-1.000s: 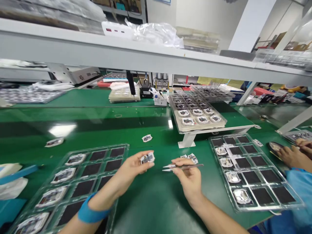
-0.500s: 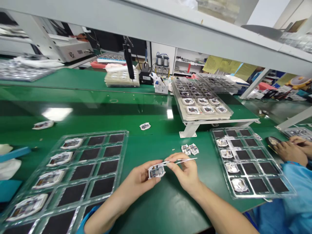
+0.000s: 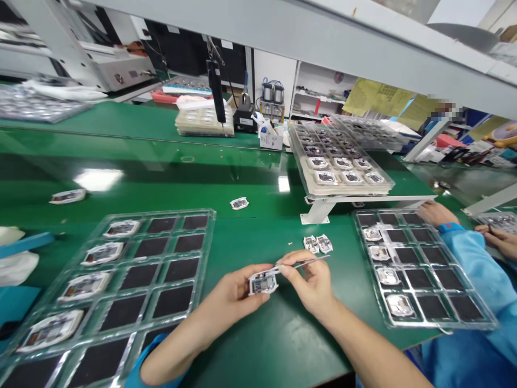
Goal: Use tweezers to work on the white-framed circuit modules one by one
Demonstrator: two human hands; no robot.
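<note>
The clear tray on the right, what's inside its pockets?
The right tray holds four small white-framed parts down its left column; the other visible pockets show only black pads. A co-worker's blue sleeve covers its far right corner, hiding whatever lies there.

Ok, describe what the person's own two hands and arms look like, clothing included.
Both hands are bare: no gloves, rings or watch show. The left hand leads back along a bare forearm to a blue sleeve cuff at the bottom edge of the picture. The right hand also has a bare forearm, and no sleeve shows before the arm leaves the picture.
</note>
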